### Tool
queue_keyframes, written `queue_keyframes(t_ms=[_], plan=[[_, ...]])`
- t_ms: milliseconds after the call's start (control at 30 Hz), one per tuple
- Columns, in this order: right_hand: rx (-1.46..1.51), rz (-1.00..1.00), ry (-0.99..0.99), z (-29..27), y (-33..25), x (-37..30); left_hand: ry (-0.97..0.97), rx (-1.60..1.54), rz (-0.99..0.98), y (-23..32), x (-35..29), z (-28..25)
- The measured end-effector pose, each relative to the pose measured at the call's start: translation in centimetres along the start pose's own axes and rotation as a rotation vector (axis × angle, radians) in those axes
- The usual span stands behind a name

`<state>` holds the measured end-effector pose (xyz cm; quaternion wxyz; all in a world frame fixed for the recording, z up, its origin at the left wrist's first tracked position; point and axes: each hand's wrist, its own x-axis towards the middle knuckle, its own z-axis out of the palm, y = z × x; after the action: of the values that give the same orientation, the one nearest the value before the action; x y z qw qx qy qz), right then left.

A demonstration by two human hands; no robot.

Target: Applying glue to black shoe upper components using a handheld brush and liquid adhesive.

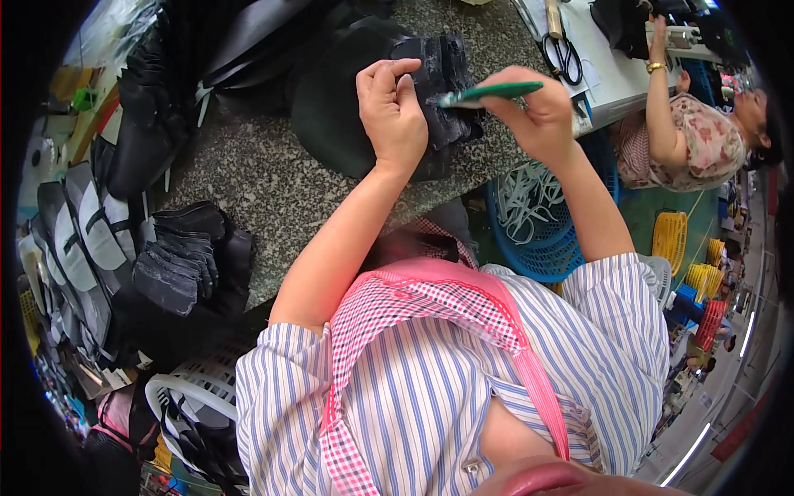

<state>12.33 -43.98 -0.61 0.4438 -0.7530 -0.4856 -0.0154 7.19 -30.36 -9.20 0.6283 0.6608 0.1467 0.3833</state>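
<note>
In the head view, the right hand (538, 112) grips a green brush (514, 88) at black pieces (453, 62) on the table (256, 149). The left hand (393, 116) curls; I can't tell if it's empty. The pieces look light and bendy: pinch edges.

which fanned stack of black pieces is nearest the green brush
The fanned stack on the round dark sheet: the green brush is right at it, while other stacks lie off left.

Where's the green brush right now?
In the head view, upper area just right of centre: the green brush is in the right hand, its tip at the black pieces, right of the left hand.
</note>
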Motion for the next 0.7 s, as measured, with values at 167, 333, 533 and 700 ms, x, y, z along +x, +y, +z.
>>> queue_keyframes(t_ms=[167,333,533,700], plan=[[0.202,0.096,-0.176,-2.7,0.4,-2.9,-0.002,0.071,-0.043,-0.1,0.3,-0.8],[0.080,0.136,0.064,-0.3,-0.2,-0.3,-0.070,-0.149,-0.187,0.0,0.8,-1.7],[0.721,0.514,0.050,-4.3,1.7,-2.7,0.087,-0.583,-0.525,5.1,2.4,-6.7],[0.813,0.413,0.203,-3.4,3.4,-2.7,0.357,-0.225,-0.209,10.7,4.7,-17.2]])
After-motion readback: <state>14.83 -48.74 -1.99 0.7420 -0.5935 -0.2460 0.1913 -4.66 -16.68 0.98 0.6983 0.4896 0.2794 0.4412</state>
